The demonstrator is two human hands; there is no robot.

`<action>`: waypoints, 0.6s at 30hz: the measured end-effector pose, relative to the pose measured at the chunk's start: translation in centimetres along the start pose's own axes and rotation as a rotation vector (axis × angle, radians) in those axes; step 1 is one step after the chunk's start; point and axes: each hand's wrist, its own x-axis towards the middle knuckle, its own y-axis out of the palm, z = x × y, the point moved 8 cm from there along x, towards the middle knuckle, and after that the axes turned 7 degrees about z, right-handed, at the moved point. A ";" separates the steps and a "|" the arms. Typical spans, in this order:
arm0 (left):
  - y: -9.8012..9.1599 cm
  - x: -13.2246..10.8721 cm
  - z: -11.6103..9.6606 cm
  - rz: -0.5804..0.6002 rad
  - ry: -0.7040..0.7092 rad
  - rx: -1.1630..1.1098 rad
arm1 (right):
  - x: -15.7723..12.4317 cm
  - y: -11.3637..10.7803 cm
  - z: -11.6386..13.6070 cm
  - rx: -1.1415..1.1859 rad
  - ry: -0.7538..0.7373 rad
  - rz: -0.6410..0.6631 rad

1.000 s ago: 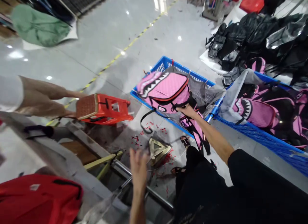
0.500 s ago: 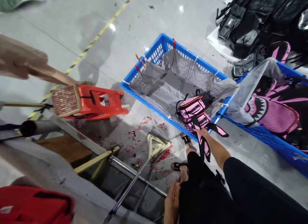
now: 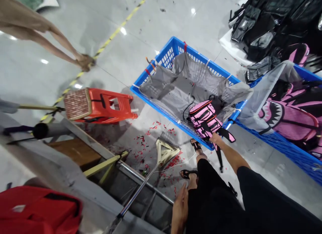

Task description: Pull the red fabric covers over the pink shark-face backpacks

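Observation:
My right hand is closed on a small pink and black backpack, gripping it near its straps. The backpack hangs over the near right rim of a blue plastic basket, and its loose straps dangle outside. A grey cloth liner covers much of the basket's inside. Beside my left thigh, my left hand holds nothing, its fingers stretched out flat. Black trousers and sandals show below me.
A second blue basket holds pink shark-face bags. Black bags lie behind it. An orange stool, a metal-framed table with a red bag, and a triangular yellowish stand foot are left. Another person's legs stand beyond.
The backpack has shifted slightly, and its hanging strap has swung. The other person's legs have moved up and away from the stool. My left hand stays by my thigh.

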 end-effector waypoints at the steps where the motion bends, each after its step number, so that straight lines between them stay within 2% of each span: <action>1: 0.3 -0.1 0.0 0.006 0.007 -0.004 | 0.2 -1.0 -0.3 -0.021 -0.013 0.006; 4: 0.9 -0.3 0.0 0.006 0.035 -0.013 | 0.4 -4.0 -1.4 -0.085 -0.033 0.000; 7: 1.4 -0.2 0.1 0.011 0.050 0.006 | 0.1 -5.6 -2.1 -0.133 -0.058 -0.038; 13: 2.7 -0.1 -0.7 0.087 0.071 0.014 | -2.1 -4.3 0.0 -0.156 -0.192 -0.159; 18: 3.3 0.1 0.0 0.096 0.058 0.015 | -3.6 -2.9 1.2 -0.045 -0.188 -0.098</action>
